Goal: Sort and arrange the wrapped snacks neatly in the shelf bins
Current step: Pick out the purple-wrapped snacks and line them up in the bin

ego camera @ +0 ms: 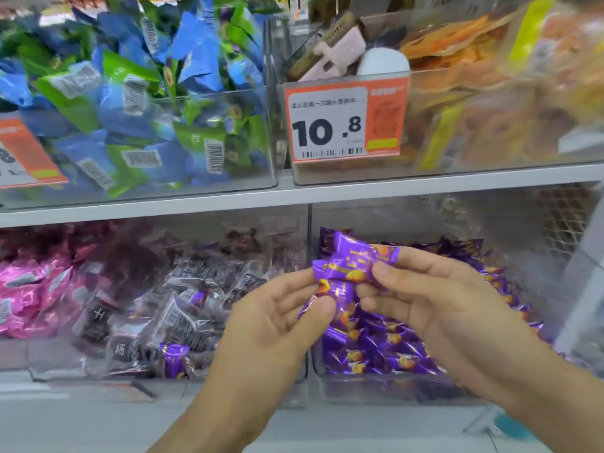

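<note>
My left hand (277, 318) and my right hand (434, 295) meet in front of the lower shelf and together hold a few purple-wrapped snacks (353, 266). The left thumb and fingers pinch the lower snack, and the right thumb and fingers pinch the upper one. Right behind the hands, a clear bin (376, 387) holds a pile of the same purple snacks (385, 348). The clear bin to its left (98, 364) holds dark-wrapped snacks (196, 289), with a stray purple snack (175, 359) lying at its front.
Pink-wrapped snacks (29, 295) fill the lower left. On the upper shelf, one bin holds blue and green packets (130, 103) and another holds orange packets (490, 93) behind an orange price tag (346, 122) reading 10.8. A white shelf board (294, 194) separates the two rows.
</note>
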